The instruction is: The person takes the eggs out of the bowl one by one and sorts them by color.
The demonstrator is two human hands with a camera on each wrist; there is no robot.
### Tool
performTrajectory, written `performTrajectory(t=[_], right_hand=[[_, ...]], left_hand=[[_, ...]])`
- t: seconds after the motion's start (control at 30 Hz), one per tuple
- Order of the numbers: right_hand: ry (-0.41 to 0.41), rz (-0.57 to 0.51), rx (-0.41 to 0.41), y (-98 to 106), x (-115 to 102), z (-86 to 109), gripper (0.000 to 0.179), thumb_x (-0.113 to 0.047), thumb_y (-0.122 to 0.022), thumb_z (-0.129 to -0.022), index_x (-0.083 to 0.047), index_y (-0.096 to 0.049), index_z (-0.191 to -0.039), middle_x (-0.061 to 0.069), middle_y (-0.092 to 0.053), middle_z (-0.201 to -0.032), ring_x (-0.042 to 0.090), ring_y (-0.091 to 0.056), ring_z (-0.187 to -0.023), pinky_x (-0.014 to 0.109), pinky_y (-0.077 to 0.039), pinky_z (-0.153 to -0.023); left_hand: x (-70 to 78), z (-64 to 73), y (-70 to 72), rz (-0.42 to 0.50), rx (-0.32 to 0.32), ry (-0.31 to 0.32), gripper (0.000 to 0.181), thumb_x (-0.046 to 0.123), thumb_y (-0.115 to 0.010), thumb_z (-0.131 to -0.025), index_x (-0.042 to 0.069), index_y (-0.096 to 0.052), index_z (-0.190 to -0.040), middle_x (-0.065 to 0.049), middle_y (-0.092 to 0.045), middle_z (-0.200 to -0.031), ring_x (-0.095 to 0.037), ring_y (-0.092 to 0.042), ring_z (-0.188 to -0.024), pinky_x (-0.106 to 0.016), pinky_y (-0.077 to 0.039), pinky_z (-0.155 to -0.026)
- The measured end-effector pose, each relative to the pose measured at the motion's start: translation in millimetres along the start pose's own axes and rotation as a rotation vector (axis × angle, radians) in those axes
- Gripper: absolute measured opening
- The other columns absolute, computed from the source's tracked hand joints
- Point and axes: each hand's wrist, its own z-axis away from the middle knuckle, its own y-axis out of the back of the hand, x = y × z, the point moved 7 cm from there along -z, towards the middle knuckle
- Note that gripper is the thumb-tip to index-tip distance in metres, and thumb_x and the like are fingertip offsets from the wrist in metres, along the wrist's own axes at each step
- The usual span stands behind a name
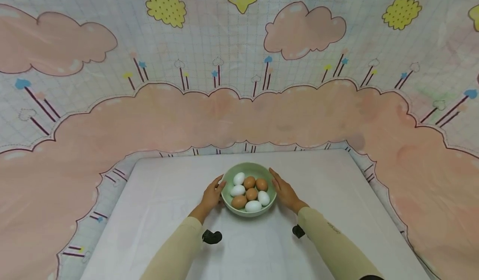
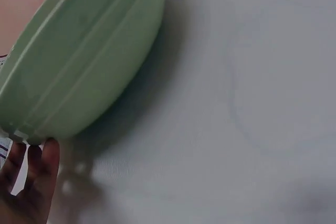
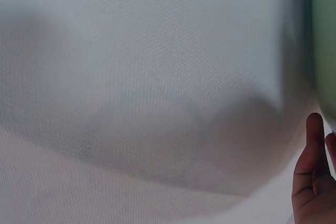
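A light green bowl (image 1: 248,214) holds several white eggs (image 1: 253,206) and brown eggs (image 1: 238,201). My left hand (image 1: 211,194) grips its left side, the thumb at the rim and the fingers around the outer wall. On the opposite side my right hand (image 1: 286,192) holds the bowl, thumb near the rim. The left wrist view shows the bowl's smooth outer wall (image 2: 94,61) with left fingertips (image 2: 51,153) against it. Only a strip of the bowl (image 3: 325,45) appears in the right wrist view, beside the right fingers (image 3: 315,140).
A white-covered table (image 1: 164,196) lies beneath the bowl. Behind it hangs a patterned cloth (image 1: 224,117) with clouds and stars. Dark wrist devices (image 1: 212,236) sit by both sleeves.
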Motion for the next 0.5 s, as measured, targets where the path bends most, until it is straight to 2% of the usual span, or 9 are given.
performTrajectory(t=[0.13, 0.23, 0.33, 0.4, 0.5], right_hand=[[-0.016, 0.024, -0.001, 1.1, -0.2, -1.5, 0.048, -0.019, -0.035, -0.109, -0.011, -0.028, -0.156, 0.014, -0.032, -0.158, 0.038, -0.035, -0.141, 0.052, -0.026, -0.116], [-0.04, 0.052, -0.002, 2.1, 0.0, -2.1, 0.049, -0.02, -0.037, -0.108, -0.01, -0.029, -0.155, 0.017, -0.037, -0.155, 0.039, -0.038, -0.139, 0.053, -0.028, -0.115], [-0.059, 0.083, 0.022, 5.4, -2.8, -3.5, 0.048, -0.018, -0.042, -0.107, -0.008, -0.034, -0.153, 0.024, -0.053, -0.14, 0.041, -0.051, -0.126, 0.054, -0.039, -0.106], [-0.073, 0.098, 0.048, 8.2, -6.1, -5.1, 0.048, -0.016, -0.047, -0.105, -0.006, -0.037, -0.151, 0.025, -0.059, -0.126, 0.039, -0.059, -0.111, 0.052, -0.046, -0.096], [-0.094, 0.111, 0.099, 12.5, -11.8, -7.6, 0.051, -0.013, -0.055, -0.101, -0.004, -0.04, -0.149, 0.021, -0.06, -0.11, 0.029, -0.057, -0.091, 0.043, -0.049, -0.079]], left_hand=[[-6.1, -1.6, -2.8, 0.086, 0.008, 0.085, 0.05, 0.038, -0.043, -0.105, 0.016, -0.042, -0.15, -0.023, -0.061, -0.121, -0.022, -0.06, -0.078, -0.031, -0.054, -0.06], [-9.0, -1.6, -4.4, 0.12, 0.033, 0.113, 0.05, 0.04, -0.042, -0.106, 0.018, -0.043, -0.15, -0.022, -0.055, -0.138, -0.03, -0.06, -0.104, -0.036, -0.053, -0.078], [-11.0, -0.6, -6.4, 0.166, 0.046, 0.131, 0.05, 0.041, -0.041, -0.106, 0.021, -0.042, -0.151, -0.017, -0.043, -0.151, -0.034, -0.048, -0.126, -0.037, -0.046, -0.088], [-11.1, 0.4, -7.6, 0.189, 0.047, 0.14, 0.049, 0.041, -0.039, -0.106, 0.021, -0.04, -0.151, -0.015, -0.038, -0.154, -0.034, -0.045, -0.129, -0.033, -0.046, -0.083], [-10.8, 2.1, -8.3, 0.211, 0.047, 0.152, 0.049, 0.041, -0.038, -0.107, 0.022, -0.039, -0.152, -0.015, -0.039, -0.154, -0.032, -0.053, -0.112, -0.027, -0.043, -0.066]])
